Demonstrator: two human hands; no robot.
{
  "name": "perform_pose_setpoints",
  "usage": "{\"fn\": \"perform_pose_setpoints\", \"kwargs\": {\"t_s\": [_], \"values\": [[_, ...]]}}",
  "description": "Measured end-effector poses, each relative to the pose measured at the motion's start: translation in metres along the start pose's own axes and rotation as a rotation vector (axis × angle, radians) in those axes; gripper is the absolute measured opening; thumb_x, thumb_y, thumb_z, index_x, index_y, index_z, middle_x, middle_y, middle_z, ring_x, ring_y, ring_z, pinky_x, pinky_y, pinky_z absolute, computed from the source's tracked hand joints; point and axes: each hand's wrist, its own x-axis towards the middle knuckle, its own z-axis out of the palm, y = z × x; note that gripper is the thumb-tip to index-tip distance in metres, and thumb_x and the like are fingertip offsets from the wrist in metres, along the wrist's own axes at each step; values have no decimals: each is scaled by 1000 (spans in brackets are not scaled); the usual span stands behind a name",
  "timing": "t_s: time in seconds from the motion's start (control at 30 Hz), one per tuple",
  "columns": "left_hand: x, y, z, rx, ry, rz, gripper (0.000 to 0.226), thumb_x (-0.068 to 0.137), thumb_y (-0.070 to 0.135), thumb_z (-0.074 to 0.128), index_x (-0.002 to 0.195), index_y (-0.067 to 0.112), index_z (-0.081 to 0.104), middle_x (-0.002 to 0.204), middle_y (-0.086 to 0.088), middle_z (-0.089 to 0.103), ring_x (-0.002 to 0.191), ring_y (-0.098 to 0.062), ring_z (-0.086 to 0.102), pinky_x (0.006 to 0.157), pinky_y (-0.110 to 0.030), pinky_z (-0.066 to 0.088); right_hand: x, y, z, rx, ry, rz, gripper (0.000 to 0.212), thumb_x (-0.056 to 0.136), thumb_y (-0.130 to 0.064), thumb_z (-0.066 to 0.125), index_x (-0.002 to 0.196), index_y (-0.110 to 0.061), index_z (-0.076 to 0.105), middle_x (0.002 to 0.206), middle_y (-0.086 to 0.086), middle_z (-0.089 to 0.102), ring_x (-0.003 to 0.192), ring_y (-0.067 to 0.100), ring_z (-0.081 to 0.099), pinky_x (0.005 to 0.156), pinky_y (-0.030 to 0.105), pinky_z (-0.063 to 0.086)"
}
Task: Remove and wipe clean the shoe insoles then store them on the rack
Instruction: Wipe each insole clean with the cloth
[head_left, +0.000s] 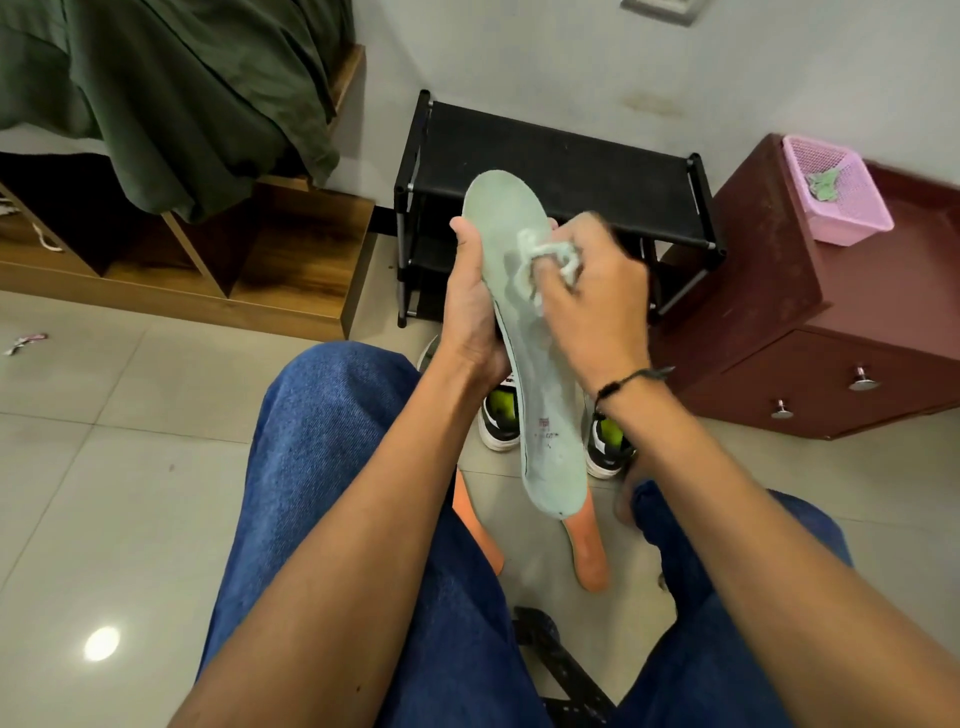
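A pale green insole (540, 374) stands nearly upright in front of me, toe end up. My left hand (472, 306) grips its left edge around the middle. My right hand (597, 296) holds a bunched white cloth (550, 260) against the insole's upper face. Below it on the tiled floor lie two orange insoles, one (589, 551) to the right and one (478, 525) partly hidden behind my left forearm. Two black-and-white shoes (501, 415) (608, 447) with lime-green insides stand on the floor. The black shoe rack (561, 171) stands behind against the wall.
A maroon drawer cabinet (810, 332) stands to the right with a pink basket (836, 187) on top. A wooden bed frame (260, 260) with a green blanket is at the left. My jeans-clad knees fill the foreground.
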Motion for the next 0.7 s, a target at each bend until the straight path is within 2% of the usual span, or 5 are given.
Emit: {"fn": "perform_pose_setpoints", "kwargs": {"t_s": [0.23,0.37,0.5,0.57,0.7], "values": [[-5,-5,-1,-52,-70,64,76,96,60,12,104,10,68,111,-12,59,95,-32,55,77,-37,51,-24,0,24,-276,-7,-118,3,76,-10,55,78,-8,54,56,9,60,42,24,39,63,32,27],[-3,-4,-5,-92,-81,47,83,93,65,13,131,-1,47,118,-14,55,97,-29,55,89,-40,46,-14,21,15,-430,-77,-152,10,84,-5,51,91,-2,56,62,12,64,52,34,55,64,35,25],[-2,-3,-5,-84,-110,14,88,90,70,9,127,1,49,104,-15,63,91,-26,61,88,-39,49,-17,24,0,-251,15,27,17,90,-16,46,95,-2,55,74,13,61,64,30,52,58,31,24],[-2,-1,-5,-104,-111,34,90,88,72,9,133,2,45,116,-15,57,95,-26,61,89,-40,47,-16,22,-6,-68,67,177,13,89,-13,47,89,-2,54,74,8,56,65,21,46,57,31,26],[0,3,-4,-156,-111,93,87,88,72,7,132,6,43,123,-8,52,98,-25,59,82,-37,50,-16,16,-14,96,-121,334,6,85,-12,51,82,-10,55,81,5,57,74,19,51,63,29,38]]}}
